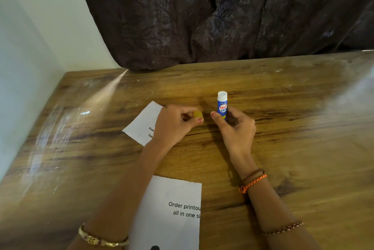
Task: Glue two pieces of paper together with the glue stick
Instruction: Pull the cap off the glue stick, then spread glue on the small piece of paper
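My right hand (pixel 235 128) grips a blue and white glue stick (pixel 222 104) upright above the wooden table (pixel 283 138); its white top end is uncapped. My left hand (pixel 174 123) pinches the small yellow cap (pixel 198 115) between thumb and fingers, just left of the stick. A small white printed paper (pixel 142 123) lies on the table under and behind my left hand, partly hidden by it. A larger white paper (pixel 172 207) with black print lies near the front edge between my forearms; my left forearm covers its left part.
A dark curtain (pixel 222 17) hangs behind the table's far edge. A pale wall (pixel 30 57) bounds the table on the left. Bare wood stretches to the right of my hands.
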